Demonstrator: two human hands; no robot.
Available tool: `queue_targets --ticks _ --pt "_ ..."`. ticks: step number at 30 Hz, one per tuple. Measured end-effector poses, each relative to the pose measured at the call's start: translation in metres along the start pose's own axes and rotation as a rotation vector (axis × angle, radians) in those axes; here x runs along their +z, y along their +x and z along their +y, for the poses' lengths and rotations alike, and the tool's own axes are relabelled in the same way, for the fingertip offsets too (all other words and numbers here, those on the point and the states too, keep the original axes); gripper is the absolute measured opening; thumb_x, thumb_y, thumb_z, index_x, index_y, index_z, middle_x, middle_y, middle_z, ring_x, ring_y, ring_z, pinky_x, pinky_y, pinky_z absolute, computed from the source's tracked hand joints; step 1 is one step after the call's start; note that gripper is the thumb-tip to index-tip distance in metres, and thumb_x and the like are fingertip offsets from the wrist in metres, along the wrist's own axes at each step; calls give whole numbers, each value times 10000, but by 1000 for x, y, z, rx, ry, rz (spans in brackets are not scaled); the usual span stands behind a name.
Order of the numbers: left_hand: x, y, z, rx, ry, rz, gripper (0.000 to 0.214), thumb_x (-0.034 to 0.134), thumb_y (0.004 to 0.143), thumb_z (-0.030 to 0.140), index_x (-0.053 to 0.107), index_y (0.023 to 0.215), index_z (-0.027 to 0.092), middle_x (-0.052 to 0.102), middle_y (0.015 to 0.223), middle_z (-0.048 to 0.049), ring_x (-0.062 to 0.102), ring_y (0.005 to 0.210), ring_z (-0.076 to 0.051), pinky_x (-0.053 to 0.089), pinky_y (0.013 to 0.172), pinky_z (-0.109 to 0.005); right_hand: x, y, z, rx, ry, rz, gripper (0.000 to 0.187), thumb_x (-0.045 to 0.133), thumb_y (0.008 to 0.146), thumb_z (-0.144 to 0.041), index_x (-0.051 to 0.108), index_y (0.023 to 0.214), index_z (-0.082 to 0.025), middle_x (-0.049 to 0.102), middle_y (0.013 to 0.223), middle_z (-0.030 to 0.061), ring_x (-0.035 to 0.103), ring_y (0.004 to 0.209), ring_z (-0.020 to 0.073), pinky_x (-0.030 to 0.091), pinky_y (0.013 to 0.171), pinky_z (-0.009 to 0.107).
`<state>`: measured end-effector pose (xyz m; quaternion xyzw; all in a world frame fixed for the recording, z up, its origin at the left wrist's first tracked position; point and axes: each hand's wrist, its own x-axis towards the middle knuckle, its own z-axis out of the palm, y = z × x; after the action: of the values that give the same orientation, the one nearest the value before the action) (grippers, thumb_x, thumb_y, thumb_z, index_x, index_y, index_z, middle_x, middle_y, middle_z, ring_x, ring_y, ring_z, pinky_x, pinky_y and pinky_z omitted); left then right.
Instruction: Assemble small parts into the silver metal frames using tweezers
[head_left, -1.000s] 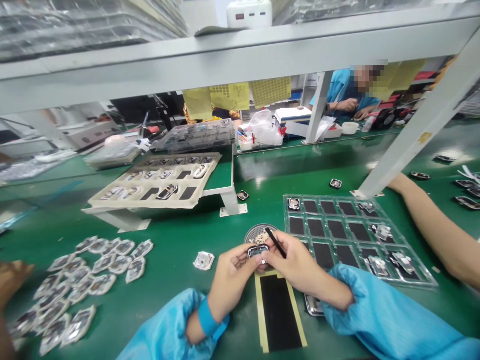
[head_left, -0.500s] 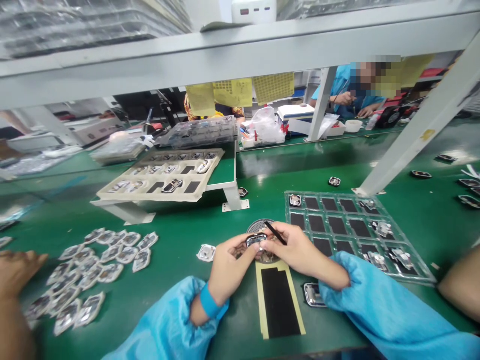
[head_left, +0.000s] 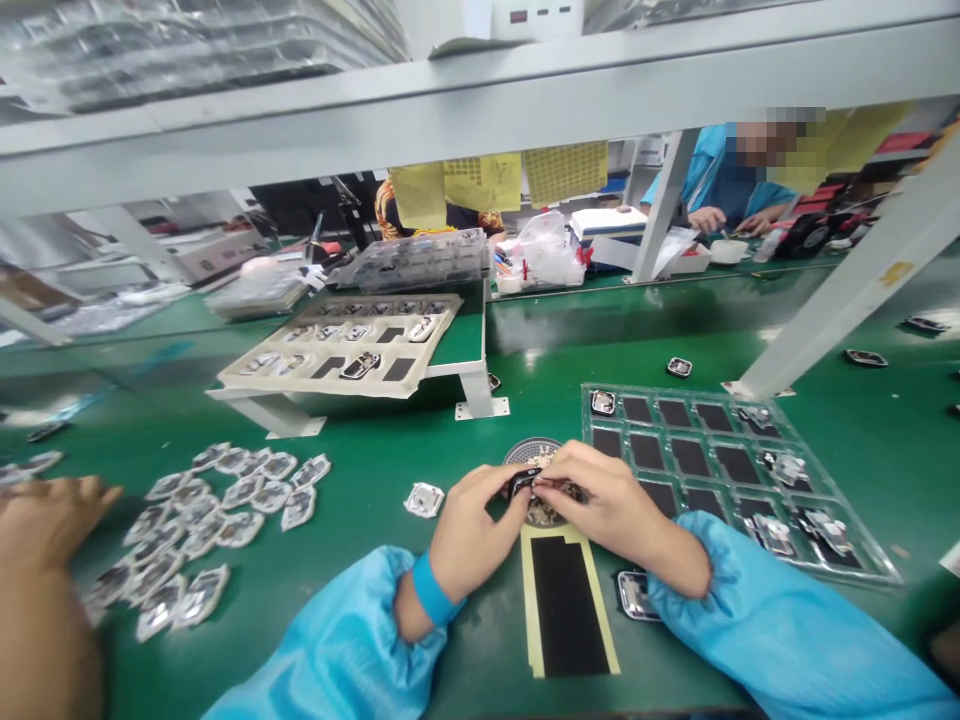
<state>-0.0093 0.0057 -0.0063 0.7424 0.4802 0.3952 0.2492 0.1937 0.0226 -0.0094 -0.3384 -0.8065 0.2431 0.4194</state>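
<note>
My left hand (head_left: 474,525) pinches a small dark watch case (head_left: 523,483) between thumb and fingers. The case is tipped so its dark outer side shows. Fingertips of my right hand (head_left: 611,505) press together on its right edge; whatever else may be between them is hidden. Beneath both hands sits a round perforated dish (head_left: 531,446) with many small beige bits in it. Just in front of the dish lies a black sheet (head_left: 568,600) on yellow backing. Another watch case (head_left: 636,596) rests by my right sleeve, and a white-rimmed part (head_left: 424,499) lies left of my left hand.
Many white-rimmed parts (head_left: 202,510) cover the left of the green table, beside another person's hand (head_left: 52,515). A clear compartment tray (head_left: 846,505) stands right. Behind, a beige tray (head_left: 405,378) sits on a raised stand (head_left: 475,385). A shelf beam (head_left: 450,110) crosses above; one post slants down at right.
The watch case has turned from face-up to tipped on edge. The thin black strip that stuck out of my right hand no longer shows. The view has shifted slightly.
</note>
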Motion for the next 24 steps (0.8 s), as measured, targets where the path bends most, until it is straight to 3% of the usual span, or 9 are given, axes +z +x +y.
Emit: queue_targets --ticks 3,9,16,20,24 --pt "-1 -1 1 16 39 -15 290 613 915 194 742 1166 258 740 913 -49 625 806 -213 474 769 -321 0 -1 1 10 -15 -30 169 568 972 -222 699 1078 -227 649 952 71 637 818 187 525 702 324" --pt "-4 -2 1 54 117 -84 288 577 939 198 721 1183 251 738 980 -64 625 885 -236 457 833 -359 0 2 4 34 26 -61 119 620 937 -203 732 974 -220 637 892 50 631 796 176 509 690 308" --pt "-9 -1 3 21 209 -107 186 552 953 228 712 1048 225 735 946 -57 642 876 -230 477 822 -349 -1 7 6 36 132 -78 47 668 928 -215 711 909 -212 640 885 30 633 820 165 515 734 299" --pt "-41 25 -29 -142 405 -37 240 458 999 314 675 1015 212 723 993 -58 671 933 -225 507 857 -334 -10 8 15 106 -36 -51 75 624 958 -232 674 906 -212 647 898 36 637 838 186 518 767 332" --pt "-90 81 -85 -236 509 61 267 509 948 257 693 1102 140 720 1113 -157 649 1098 -337 466 999 -456 -16 8 25 135 -267 -116 155 549 1000 -273 696 1019 -225 659 974 60 657 873 217 530 818 384"
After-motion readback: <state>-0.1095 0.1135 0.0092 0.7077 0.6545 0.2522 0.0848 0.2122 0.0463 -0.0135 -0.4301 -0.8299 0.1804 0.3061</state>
